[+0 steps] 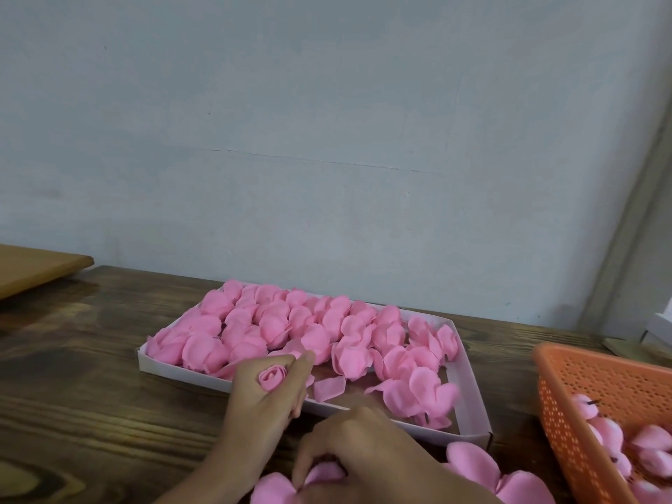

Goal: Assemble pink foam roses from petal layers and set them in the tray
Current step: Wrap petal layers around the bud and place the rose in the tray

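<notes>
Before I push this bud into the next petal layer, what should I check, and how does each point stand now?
1. Bud secured: left hand grips the rolled bud. Ok.
2. Layer picked up: right hand pinches a petal layer. Ok.
3. Layer's centre lined up with the bud: fingers cover it. Cannot tell.
4. Room in the tray: bare floor shows at its near side. Ok.
5. That gap clear: a loose petal lies in it. Not ok.
6. More layers at hand: spare petal layers lie beside the right hand. Ok.
</notes>
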`<state>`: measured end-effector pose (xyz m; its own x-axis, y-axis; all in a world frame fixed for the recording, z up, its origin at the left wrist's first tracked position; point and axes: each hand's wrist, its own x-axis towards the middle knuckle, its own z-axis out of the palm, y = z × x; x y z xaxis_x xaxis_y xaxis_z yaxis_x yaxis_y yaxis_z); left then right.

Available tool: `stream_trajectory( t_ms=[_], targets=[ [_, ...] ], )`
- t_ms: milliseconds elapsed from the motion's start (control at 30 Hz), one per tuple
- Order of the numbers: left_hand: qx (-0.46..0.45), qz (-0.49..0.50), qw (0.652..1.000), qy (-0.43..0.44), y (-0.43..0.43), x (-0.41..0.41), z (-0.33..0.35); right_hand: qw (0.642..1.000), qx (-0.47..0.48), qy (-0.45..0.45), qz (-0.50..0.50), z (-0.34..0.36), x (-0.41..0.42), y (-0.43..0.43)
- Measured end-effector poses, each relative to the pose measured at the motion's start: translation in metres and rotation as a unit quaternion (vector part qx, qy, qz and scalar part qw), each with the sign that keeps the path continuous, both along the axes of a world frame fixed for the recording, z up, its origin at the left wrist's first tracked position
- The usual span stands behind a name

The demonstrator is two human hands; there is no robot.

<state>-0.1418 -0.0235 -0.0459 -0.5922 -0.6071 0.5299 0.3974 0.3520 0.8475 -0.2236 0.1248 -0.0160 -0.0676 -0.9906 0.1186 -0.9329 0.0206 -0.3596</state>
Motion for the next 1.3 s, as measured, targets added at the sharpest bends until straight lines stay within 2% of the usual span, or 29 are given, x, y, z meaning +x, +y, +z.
stream_trajectory(
  t_ms=[100, 233, 433, 667, 767, 867, 1033, 1167, 1300],
  targets=[
    [-0.016, -0.002, 1.0, -0.002, 0.0, 0.0, -0.001, 0.998, -0.046, -0.021, -0.031, -0.005, 0.004, 0.001],
    [-0.023, -0.001, 1.0, 0.004, 0.0, 0.0, 0.001, 0.994, -0.092, 0.042, -0.039, 0.0, 0.007, -0.003],
    [0.016, 0.003, 1.0, -0.003, -0.002, -0.003, -0.004, 0.99, -0.097, 0.084, -0.055, 0.002, 0.009, -0.007],
    [-0.117, 0.066, 0.988, -0.074, -0.017, -0.008, -0.017, 0.988, -0.113, 0.007, -0.102, -0.004, 0.007, -0.007],
    [-0.109, 0.054, 0.983, -0.14, -0.018, -0.01, -0.017, 0.986, -0.125, 0.004, -0.109, -0.006, 0.005, -0.007],
    [-0.145, 0.091, 0.977, -0.125, -0.016, -0.006, -0.016, 0.987, -0.104, 0.016, -0.124, -0.007, 0.005, -0.009],
    [-0.174, 0.092, 0.972, -0.128, -0.015, -0.005, -0.013, 0.985, -0.121, 0.018, -0.124, -0.008, 0.005, -0.007],
    [-0.193, 0.132, 0.963, -0.137, -0.02, -0.007, -0.018, 0.975, -0.168, -0.053, -0.137, -0.005, 0.005, -0.003],
    [-0.224, 0.169, 0.956, -0.09, -0.023, -0.011, -0.02, 0.971, -0.174, -0.061, -0.153, -0.003, 0.001, -0.001]
  ],
)
